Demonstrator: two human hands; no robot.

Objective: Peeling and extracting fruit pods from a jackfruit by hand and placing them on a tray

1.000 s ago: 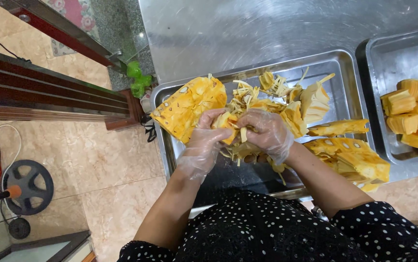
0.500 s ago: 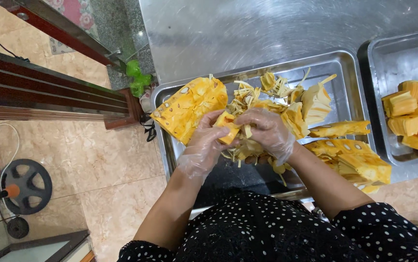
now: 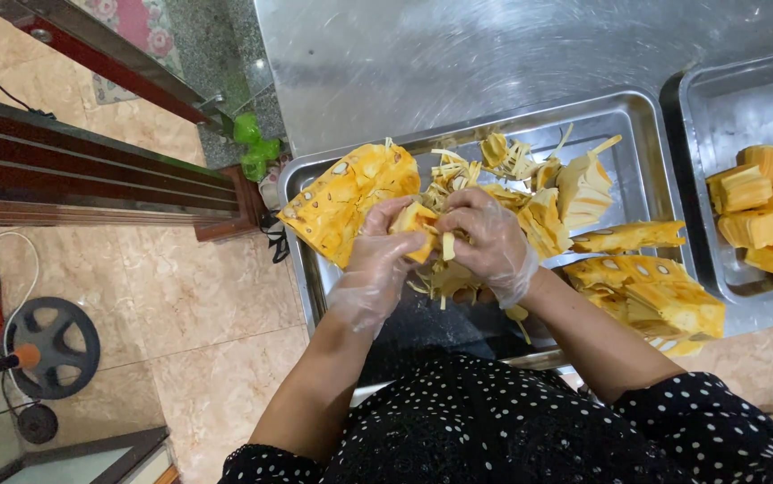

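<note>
We hold a yellow jackfruit pod (image 3: 418,221) over the steel tray (image 3: 637,116), our gloved left hand (image 3: 377,260) and gloved right hand (image 3: 492,242) both gripping it from opposite sides amid pale fibrous strands (image 3: 449,278). A slab of jackfruit rind (image 3: 341,202) lies just left of our hands, and a second tray (image 3: 727,99) of cleaned pods (image 3: 767,211) sits to the right.

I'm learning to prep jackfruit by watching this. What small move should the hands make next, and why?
Probably pull the orange fruit pod free of its pale strands. The left hand and right hand, both in clear gloves, pinch it together over the middle tray, and strings still hang from it. Cleaned pods sit in the right-hand tray.
</note>
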